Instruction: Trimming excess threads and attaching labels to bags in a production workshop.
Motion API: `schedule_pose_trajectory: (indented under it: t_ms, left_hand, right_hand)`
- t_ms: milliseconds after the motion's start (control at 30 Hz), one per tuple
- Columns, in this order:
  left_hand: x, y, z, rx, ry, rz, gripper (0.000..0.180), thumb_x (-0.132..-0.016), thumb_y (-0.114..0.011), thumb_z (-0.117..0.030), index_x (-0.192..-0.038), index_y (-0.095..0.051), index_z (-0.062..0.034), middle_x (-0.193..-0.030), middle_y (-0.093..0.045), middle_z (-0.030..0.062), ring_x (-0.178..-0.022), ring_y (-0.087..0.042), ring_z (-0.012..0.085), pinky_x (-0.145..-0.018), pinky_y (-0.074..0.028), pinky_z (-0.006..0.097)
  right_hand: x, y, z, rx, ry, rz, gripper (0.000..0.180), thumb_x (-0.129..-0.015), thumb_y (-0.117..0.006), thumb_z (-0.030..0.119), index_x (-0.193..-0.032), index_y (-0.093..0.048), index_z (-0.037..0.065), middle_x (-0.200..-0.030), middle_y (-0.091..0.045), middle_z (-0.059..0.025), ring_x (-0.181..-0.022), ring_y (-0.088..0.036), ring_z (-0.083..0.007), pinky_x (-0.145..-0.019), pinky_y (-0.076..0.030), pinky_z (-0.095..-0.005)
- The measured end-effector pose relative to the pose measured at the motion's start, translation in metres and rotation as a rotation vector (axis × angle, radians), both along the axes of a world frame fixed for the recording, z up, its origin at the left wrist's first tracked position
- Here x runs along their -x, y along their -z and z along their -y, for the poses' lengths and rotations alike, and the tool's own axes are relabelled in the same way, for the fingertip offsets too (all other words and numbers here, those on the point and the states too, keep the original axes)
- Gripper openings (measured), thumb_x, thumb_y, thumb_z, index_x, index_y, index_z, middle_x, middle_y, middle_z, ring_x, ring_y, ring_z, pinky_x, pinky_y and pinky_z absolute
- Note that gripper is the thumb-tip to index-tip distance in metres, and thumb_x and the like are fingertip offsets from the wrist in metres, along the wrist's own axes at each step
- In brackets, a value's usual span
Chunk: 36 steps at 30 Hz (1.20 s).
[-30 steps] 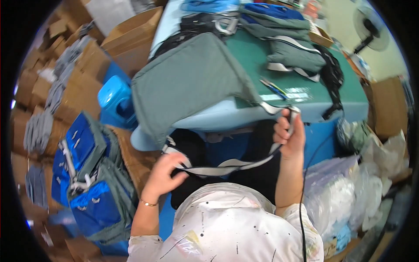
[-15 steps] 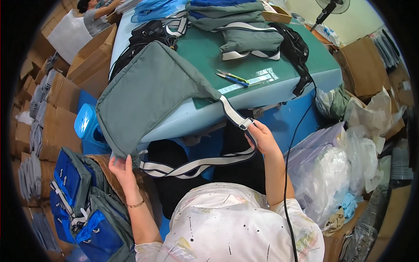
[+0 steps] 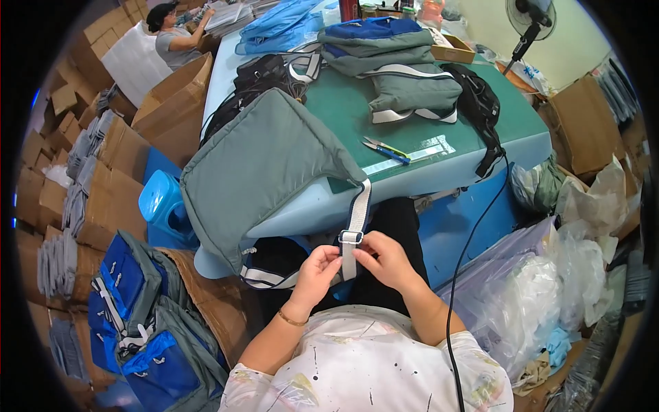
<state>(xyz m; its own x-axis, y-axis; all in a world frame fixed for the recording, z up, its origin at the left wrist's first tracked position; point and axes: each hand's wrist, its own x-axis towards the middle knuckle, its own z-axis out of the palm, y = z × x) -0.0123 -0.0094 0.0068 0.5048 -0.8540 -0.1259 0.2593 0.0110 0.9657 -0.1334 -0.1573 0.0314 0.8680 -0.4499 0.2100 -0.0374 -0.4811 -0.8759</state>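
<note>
A grey padded fabric bag point(image 3: 271, 158) lies over the near left edge of the table, its lower corner hanging past it. From its right corner a white webbing strap point(image 3: 360, 206) with dark edges runs down to a slide buckle point(image 3: 351, 237). My left hand point(image 3: 317, 273) is closed in a pinch on the strap just below the buckle. On the other side, my right hand point(image 3: 388, 259) pinches the same strap, close to the buckle. The strap's far part loops left behind my left hand to the bag's lower corner.
Snips point(image 3: 386, 150) and a clear ruler point(image 3: 419, 155) lie on the green mat point(image 3: 508, 117). Folded grey-blue bags point(image 3: 374, 44) and black bags point(image 3: 475, 103) sit behind. More bags point(image 3: 154, 357), a blue stool point(image 3: 161, 199) and a hanging cord point(image 3: 456, 275) surround me. Another person point(image 3: 177, 41) works far left.
My left hand has left the bag's lower corner and moved right to the strap. My right hand has come inward and down with the buckle. The view has shifted.
</note>
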Motion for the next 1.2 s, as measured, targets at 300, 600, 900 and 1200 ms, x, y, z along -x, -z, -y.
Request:
schedule_pose_trajectory:
  t_ms: [300, 600, 900, 1200]
  left_hand:
    - [-0.034, -0.037, -0.015, 0.069, -0.044, 0.329, 0.021, -0.091, -0.051, -0.002, -0.111, -0.056, 0.0017, -0.095, -0.057, 0.0038, -0.085, -0.053, 0.0103, -0.075, -0.044, 0.022]
    - [-0.038, -0.086, -0.049, -0.032, -0.030, 0.858, 0.018, -0.088, -0.052, -0.001, -0.106, -0.058, 0.0026, -0.094, -0.053, 0.0094, -0.080, -0.053, 0.0171, -0.069, -0.043, 0.024]
    - [-0.009, -0.056, -0.056, -0.003, -0.146, 0.728, 0.044, -0.071, -0.071, 0.005, -0.111, -0.053, 0.0041, -0.110, -0.045, 0.0090, -0.092, -0.052, 0.0147, -0.079, -0.047, 0.025]
    - [-0.013, -0.057, -0.050, -0.158, -0.195, 0.810, 0.058, -0.065, -0.073, 0.002, -0.116, -0.046, -0.0028, -0.094, -0.048, 0.0054, -0.078, -0.049, 0.0122, -0.066, -0.043, 0.024]
  right_hand:
    - [-0.029, -0.054, 0.030, 0.517, -0.136, 0.288, 0.039, -0.063, -0.076, 0.013, -0.095, -0.054, 0.011, -0.126, -0.053, -0.0048, -0.116, -0.048, -0.0259, -0.095, -0.035, -0.0393]
    - [-0.060, -0.067, 0.013, 0.531, -0.578, 0.265, 0.055, -0.064, -0.072, 0.011, -0.116, -0.056, 0.012, -0.100, -0.060, -0.0041, -0.097, -0.056, -0.0215, -0.085, -0.039, -0.0340]
    - [-0.073, -0.058, 0.003, 0.485, -0.529, 0.283, 0.042, -0.061, -0.073, 0.012, -0.102, -0.061, 0.012, -0.088, -0.059, -0.0023, -0.088, -0.055, -0.0217, -0.077, -0.040, -0.0343]
    - [-0.063, -0.060, 0.009, 0.596, -0.572, 0.183, 0.062, -0.058, -0.075, 0.013, -0.117, -0.055, 0.007, -0.095, -0.055, -0.0063, -0.092, -0.053, -0.0247, -0.083, -0.041, -0.0354]
